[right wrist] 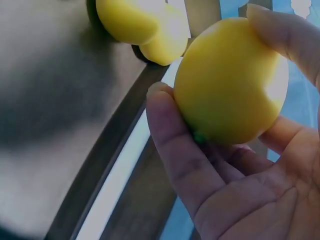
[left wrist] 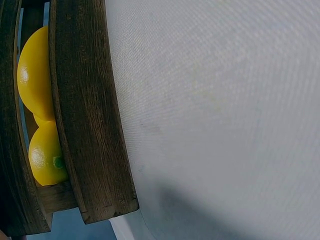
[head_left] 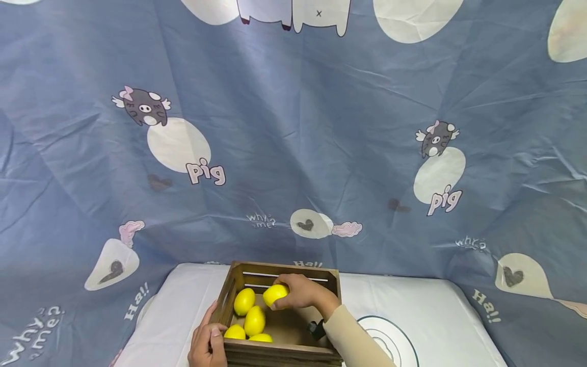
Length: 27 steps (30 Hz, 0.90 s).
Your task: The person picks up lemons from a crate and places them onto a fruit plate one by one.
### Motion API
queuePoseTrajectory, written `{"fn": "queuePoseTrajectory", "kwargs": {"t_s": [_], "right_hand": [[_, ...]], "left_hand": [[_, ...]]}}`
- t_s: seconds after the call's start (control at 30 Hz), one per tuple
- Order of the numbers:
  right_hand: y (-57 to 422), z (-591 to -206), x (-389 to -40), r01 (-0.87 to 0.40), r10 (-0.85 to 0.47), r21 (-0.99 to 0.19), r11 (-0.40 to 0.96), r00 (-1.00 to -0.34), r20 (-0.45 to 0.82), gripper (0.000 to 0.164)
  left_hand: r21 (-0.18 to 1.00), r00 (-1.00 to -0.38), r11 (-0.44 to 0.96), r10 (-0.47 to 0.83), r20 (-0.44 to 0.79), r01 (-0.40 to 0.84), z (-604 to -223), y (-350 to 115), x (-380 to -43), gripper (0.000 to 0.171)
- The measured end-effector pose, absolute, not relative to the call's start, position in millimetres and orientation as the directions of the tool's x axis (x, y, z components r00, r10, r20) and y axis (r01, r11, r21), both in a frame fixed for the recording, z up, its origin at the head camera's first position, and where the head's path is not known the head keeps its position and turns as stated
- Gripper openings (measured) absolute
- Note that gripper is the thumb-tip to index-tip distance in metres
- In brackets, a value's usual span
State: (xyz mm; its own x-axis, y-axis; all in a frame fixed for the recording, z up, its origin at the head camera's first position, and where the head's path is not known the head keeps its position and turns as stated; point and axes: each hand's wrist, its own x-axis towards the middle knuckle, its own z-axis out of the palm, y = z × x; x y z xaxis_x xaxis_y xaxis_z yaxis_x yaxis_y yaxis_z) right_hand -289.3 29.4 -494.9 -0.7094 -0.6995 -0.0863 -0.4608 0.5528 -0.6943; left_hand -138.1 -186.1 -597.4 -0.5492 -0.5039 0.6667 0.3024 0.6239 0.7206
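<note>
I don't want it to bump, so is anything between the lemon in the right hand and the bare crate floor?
Nothing visible stands between the lemon in the right hand and the bare crate floor. Other lemons lie left of the held one; the spot directly underneath is hidden.

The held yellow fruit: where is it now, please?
In the head view, the right hand holds the fruit in or above the crate, just right of another fruit.
</note>
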Motion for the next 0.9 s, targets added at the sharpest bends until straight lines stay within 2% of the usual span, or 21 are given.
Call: {"fn": "queuePoseTrajectory", "kwargs": {"t_s": [0.37,0.63,0.9], "right_hand": [[35.6,-473.8,-282.2,-0.548,-0.716,-0.624,0.556,-0.698,-0.025,0.050],[39.2,-458.4,-271.0,-0.578,-0.719,-0.589,0.564,-0.695,-0.006,0.050],[40.2,-441.3,-248.5,-0.574,-0.675,-0.527,0.626,-0.738,0.002,0.052]], "left_hand": [[0.698,-0.520,0.642,-0.498,0.694,0.317,-595.6,-184.5,-139.5,0.026],[0.717,-0.536,0.638,-0.516,0.668,0.280,-597.7,-183.5,-137.3,0.025],[0.720,-0.533,0.635,-0.521,0.667,0.280,-599.3,-184.3,-138.7,0.025]]}}
